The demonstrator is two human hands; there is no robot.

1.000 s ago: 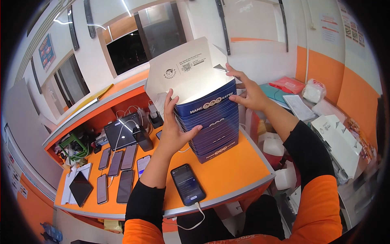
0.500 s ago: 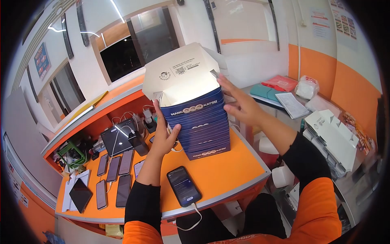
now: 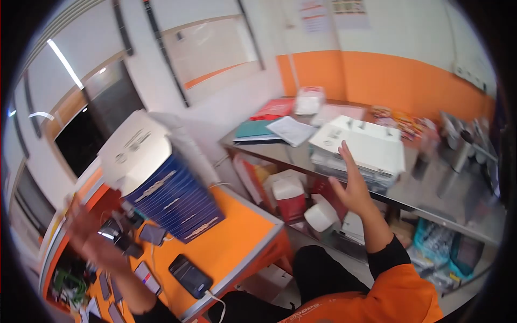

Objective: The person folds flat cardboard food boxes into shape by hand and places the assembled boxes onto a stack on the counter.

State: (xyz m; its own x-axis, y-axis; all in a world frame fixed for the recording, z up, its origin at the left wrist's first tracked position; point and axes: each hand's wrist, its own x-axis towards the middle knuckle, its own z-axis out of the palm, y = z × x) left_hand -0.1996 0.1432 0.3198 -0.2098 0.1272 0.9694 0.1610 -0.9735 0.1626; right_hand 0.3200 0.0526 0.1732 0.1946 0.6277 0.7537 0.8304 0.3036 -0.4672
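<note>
A tall stack of nested blue boxes (image 3: 175, 196) stands on the orange desk (image 3: 242, 226), the top one with its white lid raised. My left hand (image 3: 89, 231), blurred, is in the air to the left of the stack, apart from it, with its fingers spread. On the right, my right hand (image 3: 353, 185) is raised with fingers apart and nothing in it. Behind its fingertips, flat white unfolded cartons (image 3: 361, 140) lie piled on the metal table (image 3: 425, 188). A phone (image 3: 190, 275) with a white cable lies in front of the boxes.
More phones (image 3: 146, 277) and a black device (image 3: 121, 242) are at the desk's left. On the metal table are a teal folder (image 3: 253, 131), papers (image 3: 292, 131), a red packet (image 3: 273, 109) and a white bag (image 3: 310, 100). White-and-red containers (image 3: 288, 196) sit below.
The view has turned right. Both hands have come away from the blue boxes; my right hand has moved toward the white cartons, my left hand off to the left.
</note>
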